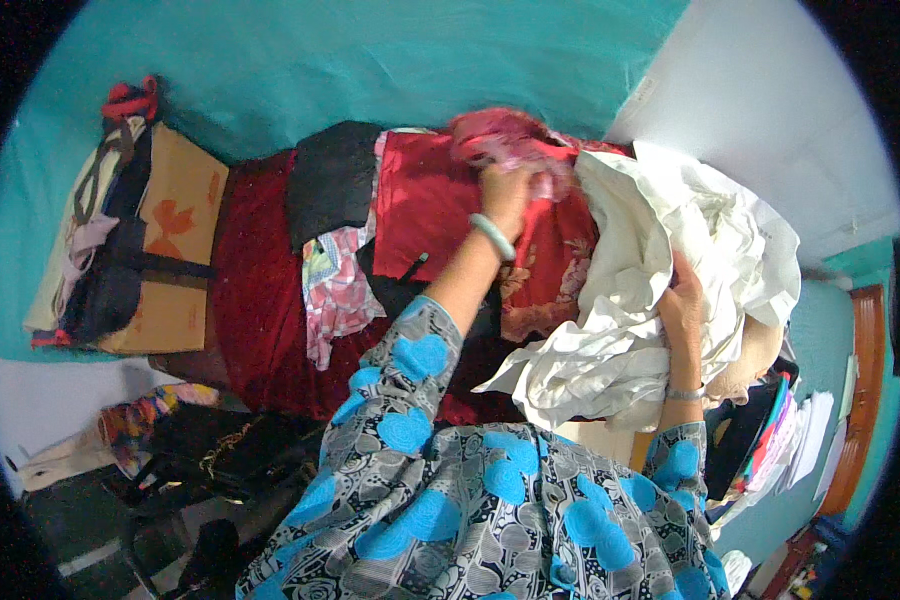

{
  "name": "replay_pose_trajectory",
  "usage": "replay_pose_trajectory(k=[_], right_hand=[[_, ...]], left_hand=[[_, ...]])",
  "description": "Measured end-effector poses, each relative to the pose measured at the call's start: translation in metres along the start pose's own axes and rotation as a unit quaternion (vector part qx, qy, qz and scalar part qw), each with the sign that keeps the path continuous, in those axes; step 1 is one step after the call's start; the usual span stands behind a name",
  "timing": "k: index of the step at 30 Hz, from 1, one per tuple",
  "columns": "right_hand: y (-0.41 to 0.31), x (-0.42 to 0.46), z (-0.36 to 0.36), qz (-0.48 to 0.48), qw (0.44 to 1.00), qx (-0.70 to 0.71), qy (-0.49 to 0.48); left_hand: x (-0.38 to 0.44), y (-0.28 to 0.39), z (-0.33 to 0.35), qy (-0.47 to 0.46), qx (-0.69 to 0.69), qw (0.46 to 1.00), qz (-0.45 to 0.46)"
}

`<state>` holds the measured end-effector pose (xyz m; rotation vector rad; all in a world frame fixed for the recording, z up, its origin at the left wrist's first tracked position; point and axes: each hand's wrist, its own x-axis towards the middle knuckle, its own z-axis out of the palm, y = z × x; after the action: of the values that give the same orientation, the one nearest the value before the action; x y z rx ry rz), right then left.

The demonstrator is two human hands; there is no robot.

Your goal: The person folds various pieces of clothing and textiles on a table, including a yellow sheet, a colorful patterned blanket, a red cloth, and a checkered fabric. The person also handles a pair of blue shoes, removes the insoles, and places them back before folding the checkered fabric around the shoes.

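Note:
My left hand (506, 196), blurred by motion, grips a crumpled pink-red cloth (506, 131) near the wall. Under that arm lies a flat piece of red fabric (420, 202), with a floral-patterned red cloth (551, 277) to its right. My right hand (680, 300) is pushed into a big heap of creased white fabric (622, 337). Its fingertips are partly hidden by the folds, and the white cloth is bunched around the hand. A small dark object with a pale tip (420, 260) rests at the lower edge of the red fabric.
On the left are a dark grey cloth (334, 180), a pink checked cloth (341, 277) and a dark red cover (251, 277). A cardboard box (187, 172) with bags hung beside it stands at the far left. Clothes (757, 442) hang at right, before a wooden door (859, 390).

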<state>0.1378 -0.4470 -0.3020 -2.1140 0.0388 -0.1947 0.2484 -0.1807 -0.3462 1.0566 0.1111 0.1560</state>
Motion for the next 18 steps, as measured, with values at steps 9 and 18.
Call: replay_pose_trajectory(k=[9,18], right_hand=[[-0.053,-0.006,-0.036,0.053,0.942,0.329,0.029],[0.015,0.013,-0.025,-0.017,0.989,-0.002,0.147]], left_hand=[[-0.107,0.004,0.115,-0.356,0.502,0.779,0.122],[-0.134,-0.014,0.041,-0.329,0.331,0.809,0.356]])
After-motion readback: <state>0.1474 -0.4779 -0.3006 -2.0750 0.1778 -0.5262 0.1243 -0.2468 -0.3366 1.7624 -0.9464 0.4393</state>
